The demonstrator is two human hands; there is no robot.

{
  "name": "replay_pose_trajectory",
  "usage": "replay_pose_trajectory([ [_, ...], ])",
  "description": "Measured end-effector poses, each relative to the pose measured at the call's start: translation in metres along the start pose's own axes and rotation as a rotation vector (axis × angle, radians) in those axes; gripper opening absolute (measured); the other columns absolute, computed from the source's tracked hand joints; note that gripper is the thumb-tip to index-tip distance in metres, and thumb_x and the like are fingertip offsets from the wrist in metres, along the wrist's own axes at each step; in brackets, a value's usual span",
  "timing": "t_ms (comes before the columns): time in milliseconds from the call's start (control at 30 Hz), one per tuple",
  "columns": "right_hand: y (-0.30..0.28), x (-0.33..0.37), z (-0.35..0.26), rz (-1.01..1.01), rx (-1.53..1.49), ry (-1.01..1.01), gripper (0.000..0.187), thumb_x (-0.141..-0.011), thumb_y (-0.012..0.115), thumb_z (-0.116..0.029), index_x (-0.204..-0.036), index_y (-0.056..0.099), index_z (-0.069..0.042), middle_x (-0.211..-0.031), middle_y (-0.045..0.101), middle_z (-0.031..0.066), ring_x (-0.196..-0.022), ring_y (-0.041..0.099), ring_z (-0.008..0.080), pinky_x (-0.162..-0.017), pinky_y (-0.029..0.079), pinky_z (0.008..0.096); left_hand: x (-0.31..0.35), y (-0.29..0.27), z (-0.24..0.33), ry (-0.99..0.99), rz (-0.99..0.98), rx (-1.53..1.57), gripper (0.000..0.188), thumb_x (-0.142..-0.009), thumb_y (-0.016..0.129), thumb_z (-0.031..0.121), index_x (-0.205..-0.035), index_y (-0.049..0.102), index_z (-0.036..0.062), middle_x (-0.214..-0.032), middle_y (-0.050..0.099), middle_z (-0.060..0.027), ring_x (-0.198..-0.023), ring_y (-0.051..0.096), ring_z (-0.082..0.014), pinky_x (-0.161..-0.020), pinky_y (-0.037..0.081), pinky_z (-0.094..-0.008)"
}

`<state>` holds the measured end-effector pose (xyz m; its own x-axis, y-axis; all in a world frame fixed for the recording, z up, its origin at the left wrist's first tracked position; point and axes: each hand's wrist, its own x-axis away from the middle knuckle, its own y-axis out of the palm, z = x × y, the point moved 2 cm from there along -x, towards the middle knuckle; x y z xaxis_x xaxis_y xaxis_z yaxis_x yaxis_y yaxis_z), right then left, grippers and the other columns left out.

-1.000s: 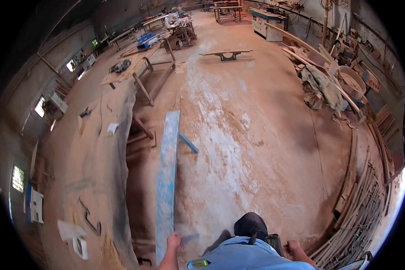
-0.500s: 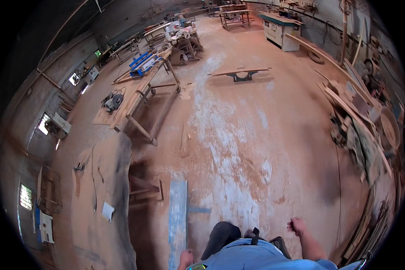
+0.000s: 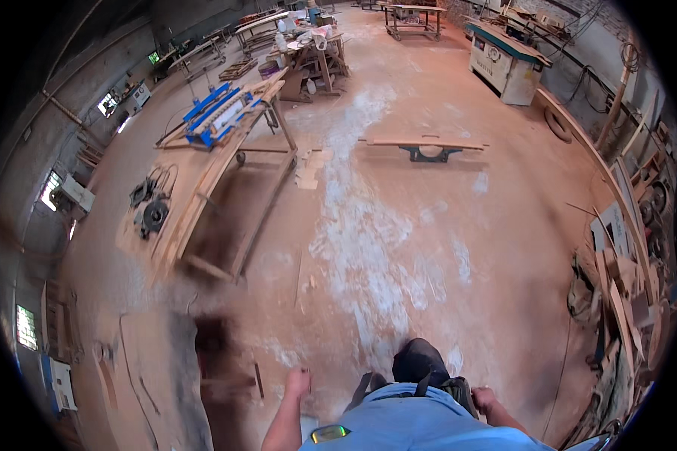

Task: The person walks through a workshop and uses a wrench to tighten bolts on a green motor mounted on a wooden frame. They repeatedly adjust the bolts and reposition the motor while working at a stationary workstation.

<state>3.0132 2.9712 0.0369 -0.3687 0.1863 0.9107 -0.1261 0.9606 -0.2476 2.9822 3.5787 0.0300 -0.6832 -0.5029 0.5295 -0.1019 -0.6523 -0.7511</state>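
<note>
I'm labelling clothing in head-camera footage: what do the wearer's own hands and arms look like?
The left hand and right hand show no gloves. The left forearm and right forearm are bare, with no visible watch or band. A light-blue shirt is worn; where its sleeves end is unclear.

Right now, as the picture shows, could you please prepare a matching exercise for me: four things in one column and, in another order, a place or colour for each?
1. left hand
2. power tool
3. tire
4. shirt

A. light blue
B. at the end of a bare forearm
C. on the floor, upper right
D. on the workbench

Pairs: 1-B, 2-D, 3-C, 4-A.
</note>
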Motion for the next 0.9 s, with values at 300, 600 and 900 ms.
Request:
replay_pose_trajectory([
  [300,0.050,-0.193,-0.369,-0.059,0.111,0.056,0.025,-0.088,0.048,-0.020,-0.073,0.055,-0.001,-0.065,0.058,0.0128,-0.046,0.052,0.0212,-0.039,0.041,0.0359,-0.272,-0.222,0.383,0.177,0.169,0.419,0.019,-0.083,0.055,0.007,-0.100,0.062,0.0020,-0.085,0.065,-0.0134,-0.072,0.064,-0.0179,-0.067,0.050,-0.0298],
  [600,0.153,-0.246,-0.977,-0.071,-0.152,-0.541,0.027,-0.092,0.046,-0.026,-0.087,0.056,-0.001,-0.074,0.059,0.0091,-0.060,0.058,0.0177,-0.054,0.049,0.0325,-0.517,-0.348,0.543,0.218,0.334,0.624,0.024,-0.087,0.050,0.002,-0.107,0.061,0.0003,-0.084,0.065,-0.0125,-0.071,0.064,-0.0167,-0.067,0.050,-0.0272],
  [900,0.245,-0.364,-1.129,-0.032,-0.052,-0.053,0.027,-0.090,0.047,-0.026,-0.091,0.057,-0.001,-0.077,0.062,0.0136,-0.058,0.061,0.0246,-0.053,0.053,0.0363,-0.821,-0.512,0.774,0.446,0.329,0.628,0.021,-0.086,0.053,0.001,-0.104,0.062,-0.0013,-0.079,0.066,-0.0095,-0.069,0.064,-0.0137,-0.060,0.050,-0.0251],
])
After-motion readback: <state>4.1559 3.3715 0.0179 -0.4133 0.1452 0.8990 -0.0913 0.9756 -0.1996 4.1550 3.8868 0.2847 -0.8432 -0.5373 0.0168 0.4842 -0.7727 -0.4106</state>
